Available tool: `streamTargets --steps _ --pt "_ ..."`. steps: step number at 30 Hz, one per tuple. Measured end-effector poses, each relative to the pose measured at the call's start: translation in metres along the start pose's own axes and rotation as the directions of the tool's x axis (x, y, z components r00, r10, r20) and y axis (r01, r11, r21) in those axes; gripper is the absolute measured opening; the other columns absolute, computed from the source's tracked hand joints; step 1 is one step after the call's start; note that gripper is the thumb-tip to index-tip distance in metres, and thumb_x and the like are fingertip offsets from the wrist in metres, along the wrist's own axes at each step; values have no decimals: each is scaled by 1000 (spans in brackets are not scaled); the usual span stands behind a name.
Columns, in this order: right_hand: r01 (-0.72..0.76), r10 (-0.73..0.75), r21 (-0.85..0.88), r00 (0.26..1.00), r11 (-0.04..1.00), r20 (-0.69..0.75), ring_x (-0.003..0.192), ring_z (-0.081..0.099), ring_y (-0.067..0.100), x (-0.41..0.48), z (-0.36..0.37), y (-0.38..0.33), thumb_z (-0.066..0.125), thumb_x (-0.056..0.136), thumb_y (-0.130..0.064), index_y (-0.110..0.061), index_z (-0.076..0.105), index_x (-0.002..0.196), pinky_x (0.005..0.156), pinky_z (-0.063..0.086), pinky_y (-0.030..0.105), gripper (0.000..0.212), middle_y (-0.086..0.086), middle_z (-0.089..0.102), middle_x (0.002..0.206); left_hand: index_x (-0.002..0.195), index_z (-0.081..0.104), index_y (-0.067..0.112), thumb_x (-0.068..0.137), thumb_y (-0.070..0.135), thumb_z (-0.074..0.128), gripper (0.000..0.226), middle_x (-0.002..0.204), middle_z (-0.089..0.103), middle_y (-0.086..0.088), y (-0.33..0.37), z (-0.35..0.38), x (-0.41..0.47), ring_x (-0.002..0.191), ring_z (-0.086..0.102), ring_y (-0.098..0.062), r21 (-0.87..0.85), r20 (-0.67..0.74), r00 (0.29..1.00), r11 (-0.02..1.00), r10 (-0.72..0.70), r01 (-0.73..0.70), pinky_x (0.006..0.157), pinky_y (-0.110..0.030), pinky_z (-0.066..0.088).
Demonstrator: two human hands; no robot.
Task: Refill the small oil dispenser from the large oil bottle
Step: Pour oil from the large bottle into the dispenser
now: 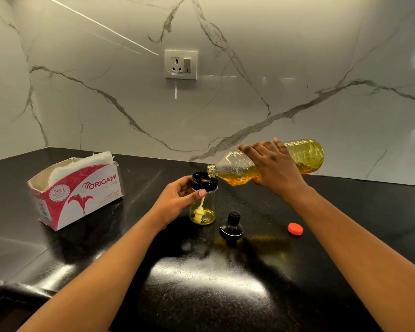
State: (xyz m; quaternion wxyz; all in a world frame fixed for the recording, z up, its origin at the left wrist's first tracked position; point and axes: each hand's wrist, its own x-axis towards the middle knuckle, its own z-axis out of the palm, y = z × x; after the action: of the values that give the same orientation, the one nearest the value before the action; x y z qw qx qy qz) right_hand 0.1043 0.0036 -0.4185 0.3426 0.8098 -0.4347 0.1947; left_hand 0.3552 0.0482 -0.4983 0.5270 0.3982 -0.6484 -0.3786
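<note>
While the black counter (225, 295) carries a tissue box (82, 192) at left, the right hand (273, 166) holds the large oil bottle (307, 155) tipped nearly level, fingers wrapped over its middle, mouth just above the small oil dispenser (208, 200). The left hand (177, 200) grips that dispenser upright on the counter, fingers curled round its neck, a brush (198, 213) and some oil inside. Its black lid (231, 228) and a red cap (295, 229) lie just right.
</note>
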Motion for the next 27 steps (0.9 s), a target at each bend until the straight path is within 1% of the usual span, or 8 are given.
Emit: streamTargets --steps 4,6,10,14,16,19,23,27 --pt "21 -22 -36 999 999 -41 113 55 31 3 3 1 86 58 -26 -19 46 135 106 32 50 86 8 60 120 118 58 26 59 57 78 70 98 73 11 1 0 0 90 67 -3 2 -5 1000 1000 -2 2 73 -18 51" --pt "31 -33 -43 999 999 -39 114 55 31 4 1 2 86 59 -25 -19 46 135 106 31 51 86 8 60 121 119 58 25 59 57 77 71 99 72 10 1 0 0 90 67 -3 3 -5 1000 1000 1 -1 72 -18 52" --pt "40 -40 -41 999 998 -3 120 50 30 6 -3 2 82 65 -24 -21 42 138 110 25 50 84 7 57 126 119 58 25 71 45 77 56 101 72 7 0 -1 0 91 67 -5 11 -5 1000 1000 -5 5 73 -19 51" --pt "48 -48 -66 999 997 -3 119 51 30 8 -4 2 82 64 -23 -21 43 137 109 26 50 83 7 57 125 119 57 26 74 35 70 47 102 71 5 0 0 0 91 66 -4 25 -3 1000 1000 -11 11 75 -21 51" --pt "53 -54 -72 998 996 -13 118 52 30 8 -5 3 83 62 -22 -20 44 136 109 27 51 84 7 58 124 118 58 27 76 40 73 47 101 71 6 0 -1 0 92 66 -5 17 -3 1000 1000 -14 14 74 -21 51" --pt "59 -59 -77 998 995 -2 119 52 30 9 -5 3 83 63 -22 -20 42 138 109 26 51 85 6 57 126 118 59 28 69 50 76 57 101 72 7 0 -1 -1 92 67 -6 14 -8 1000 1000 -20 20 73 -19 52" --pt "62 -62 -79 998 995 1 118 52 30 9 -4 3 84 62 -23 -20 42 137 108 27 52 86 7 58 125 117 58 24 74 32 69 45 102 70 5 2 1 -2 90 67 -3 20 -9 1000 1000 -7 8 73 -17 51" --pt "60 -58 -75 998 995 28 123 48 29 9 -6 3 81 66 -24 -21 38 141 111 24 51 86 6 54 130 119 57 24 74 32 68 47 105 70 4 4 2 -3 91 67 -2 20 -5 1000 1000 -8 8 73 -17 51"
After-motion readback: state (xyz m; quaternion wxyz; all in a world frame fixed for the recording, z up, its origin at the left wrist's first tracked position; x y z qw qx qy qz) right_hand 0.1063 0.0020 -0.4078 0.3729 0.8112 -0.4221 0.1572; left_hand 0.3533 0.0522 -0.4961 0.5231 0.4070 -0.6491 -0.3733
